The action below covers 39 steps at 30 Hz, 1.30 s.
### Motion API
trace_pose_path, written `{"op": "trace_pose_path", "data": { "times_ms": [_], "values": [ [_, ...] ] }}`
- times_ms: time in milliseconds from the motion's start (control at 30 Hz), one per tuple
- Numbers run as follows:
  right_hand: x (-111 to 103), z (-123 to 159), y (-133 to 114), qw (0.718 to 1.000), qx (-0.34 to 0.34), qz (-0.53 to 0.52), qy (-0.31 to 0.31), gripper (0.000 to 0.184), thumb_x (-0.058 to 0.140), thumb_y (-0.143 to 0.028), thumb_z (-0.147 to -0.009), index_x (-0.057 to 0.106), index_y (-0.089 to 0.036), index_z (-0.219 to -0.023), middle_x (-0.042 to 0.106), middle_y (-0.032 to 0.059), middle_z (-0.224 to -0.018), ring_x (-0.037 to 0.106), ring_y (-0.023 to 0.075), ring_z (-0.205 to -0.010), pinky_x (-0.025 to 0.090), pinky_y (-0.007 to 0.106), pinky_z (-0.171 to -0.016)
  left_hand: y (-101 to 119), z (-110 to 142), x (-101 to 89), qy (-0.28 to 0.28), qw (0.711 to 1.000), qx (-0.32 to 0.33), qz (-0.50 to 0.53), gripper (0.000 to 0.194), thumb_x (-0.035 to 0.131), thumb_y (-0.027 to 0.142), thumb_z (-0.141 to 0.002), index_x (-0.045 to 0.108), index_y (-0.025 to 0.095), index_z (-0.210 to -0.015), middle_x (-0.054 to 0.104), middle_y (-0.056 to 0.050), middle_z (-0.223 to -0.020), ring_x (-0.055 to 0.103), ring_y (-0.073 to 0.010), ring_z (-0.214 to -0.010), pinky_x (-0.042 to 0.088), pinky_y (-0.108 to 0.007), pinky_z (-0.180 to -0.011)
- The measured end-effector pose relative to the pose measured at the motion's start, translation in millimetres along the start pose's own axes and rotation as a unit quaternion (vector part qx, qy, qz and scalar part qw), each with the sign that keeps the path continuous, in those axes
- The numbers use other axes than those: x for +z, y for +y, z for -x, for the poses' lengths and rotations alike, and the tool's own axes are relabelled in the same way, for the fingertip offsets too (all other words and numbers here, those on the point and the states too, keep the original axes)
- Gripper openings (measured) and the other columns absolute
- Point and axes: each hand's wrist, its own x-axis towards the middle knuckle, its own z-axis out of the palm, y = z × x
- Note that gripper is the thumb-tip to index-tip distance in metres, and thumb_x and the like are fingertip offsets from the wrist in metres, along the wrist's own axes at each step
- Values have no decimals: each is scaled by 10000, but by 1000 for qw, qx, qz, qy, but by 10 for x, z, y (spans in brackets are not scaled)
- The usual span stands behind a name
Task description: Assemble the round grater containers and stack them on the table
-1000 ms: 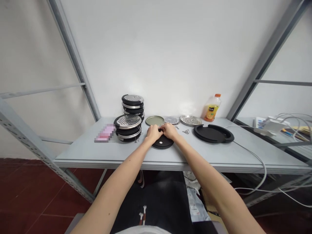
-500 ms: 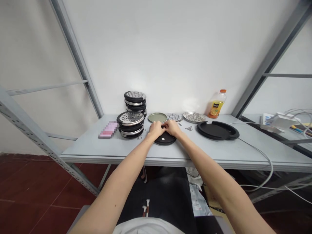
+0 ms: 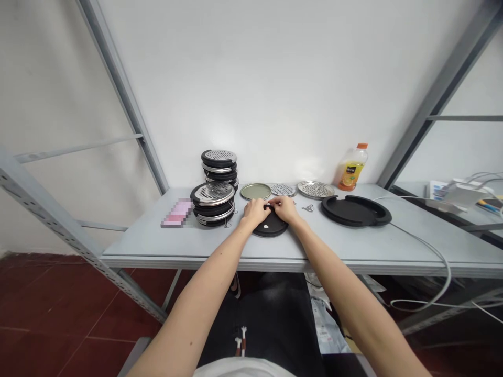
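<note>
A round black disc (image 3: pixel 271 229) with a small white spot lies flat at the middle of the table, close to its front edge. My left hand (image 3: pixel 256 210) is closed on the far left part of its rim. Fingers bent, my right hand (image 3: pixel 285 209) grips the far right part, with its fingertips close to those of the left. Both hands cover much of the far rim, so the exact finger contact is hidden. Behind them lie an olive-green round lid (image 3: pixel 255 191) and a perforated metal disc (image 3: pixel 283 189). Small metal clips (image 3: pixel 308 208) rest to the right.
Two stacks of black-rimmed perforated discs stand left, one nearer (image 3: pixel 214 195) and one farther (image 3: pixel 219 156). A pixelated pink item (image 3: pixel 176 213) lies beside them. To the right are a metal perforated tray (image 3: pixel 315 189), a larger black tray (image 3: pixel 353 210), a juice bottle (image 3: pixel 352 170) and a cable (image 3: pixel 426 246).
The camera view has shifted slightly. Both hands stay on the black disc's far rim, and their fingers have moved a little along it, exposing slightly more of the disc.
</note>
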Motion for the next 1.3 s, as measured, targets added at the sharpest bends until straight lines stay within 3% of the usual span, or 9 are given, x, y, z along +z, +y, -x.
{"op": "trace_pose_path", "data": {
  "times_ms": [133, 267, 433, 567, 767, 867, 1067, 1300],
  "values": [
    [23, -20, 124, 996, 17, -92, 8, 238, 536, -102, -775, 738, -161, -887, 747, 65, -897, 680, 179, -861, 497, 269, -825, -60, -7, 25, 13, 999, 22, 34, 323, 577, 296, -853, 657, 259, -1164, 691, -59, -1123, 616, -234, -1079, 459, -312, -920],
    [9, -20, 157, 987, 32, -157, 7, 240, 553, -146, -793, 701, -154, -982, 737, 70, -902, 684, 171, -841, 519, 292, -819, -84, -42, 11, 38, 996, 40, 65, 407, 610, 291, -846, 601, 178, -1237, 623, -84, -1255, 553, -220, -1183, 404, -297, -1018],
    [13, 5, 139, 980, 66, -184, 31, 286, 550, -153, -798, 655, -143, -1064, 715, 84, -956, 688, 160, -776, 533, 289, -776, -97, 30, -139, 81, 986, 77, 122, 328, 558, 245, -887, 614, 143, -1194, 631, -102, -1226, 562, -204, -1162, 394, -299, -1041],
    [24, 4, 133, 975, 67, -207, 51, 265, 581, -196, -797, 653, -146, -1047, 714, 84, -936, 692, 173, -755, 540, 303, -758, -212, 277, -296, 22, 976, 184, 118, 359, 563, 368, -884, 613, 197, -1196, 622, -70, -1242, 550, -214, -1177, 384, -327, -1057],
    [34, -17, 147, 952, 99, -281, 76, 160, 632, -258, -765, 683, -159, -879, 725, 90, -891, 699, 198, -722, 553, 335, -741, -459, 538, -301, -36, 965, 255, 47, 701, 635, 577, -763, 518, 178, -1327, 421, -135, -1450, 333, -301, -1370, 249, -455, -1140],
    [58, -24, 177, 938, 119, -320, 67, 143, 647, -243, -729, 689, -169, -844, 728, 77, -864, 698, 205, -735, 551, 355, -760, -517, 551, -266, -52, 964, 255, 45, 831, 668, 629, -699, 458, 203, -1381, 346, -131, -1496, 281, -310, -1396, 221, -469, -1148],
    [115, -43, 283, 918, 153, -360, 65, 179, 599, -203, -693, 690, -175, -844, 717, 44, -789, 682, 184, -719, 539, 366, -794, -547, 564, -245, -52, 967, 234, 82, 831, 655, 642, -702, 471, 186, -1373, 351, -136, -1493, 291, -299, -1395, 249, -443, -1142],
    [98, -32, 299, 941, 157, -293, 69, 269, 497, -144, -689, 691, -168, -873, 721, 69, -804, 683, 205, -807, 519, 371, -826, -576, 557, -236, -69, 967, 222, 102, 925, 735, 644, -601, 466, 219, -1378, 344, -125, -1498, 282, -310, -1398, 238, -469, -1143]
  ]
}}
